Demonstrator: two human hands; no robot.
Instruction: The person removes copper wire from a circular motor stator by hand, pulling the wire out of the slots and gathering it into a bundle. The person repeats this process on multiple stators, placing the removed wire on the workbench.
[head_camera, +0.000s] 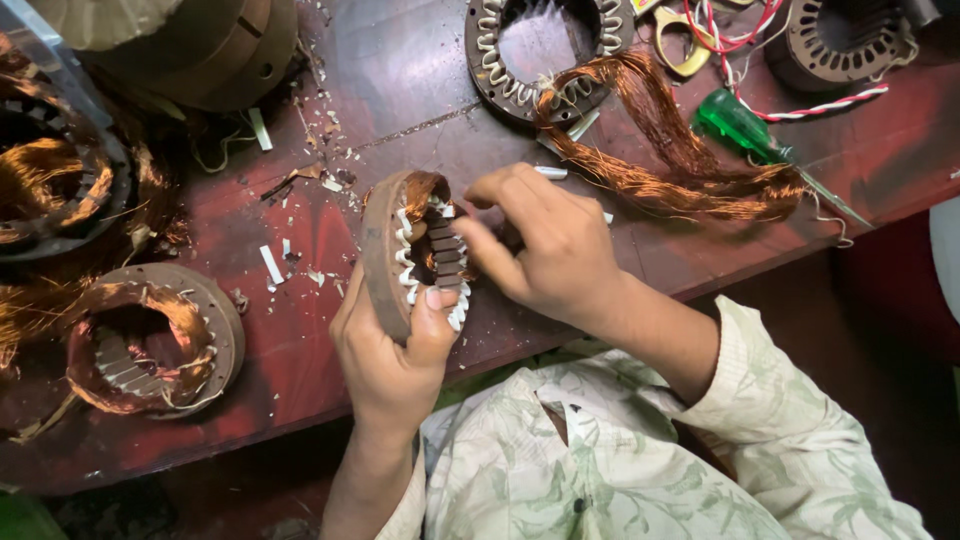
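While the left hand (395, 345) is gripping the stator core (412, 250) upright above the red surface (300, 350), the right hand (545, 245) is pinching copper winding into its slots; seating the coil looks next.

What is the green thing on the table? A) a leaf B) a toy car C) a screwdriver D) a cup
C: the screwdriver has a green handle and a thin metal shaft, and it lies on the table beside the loose copper wire.
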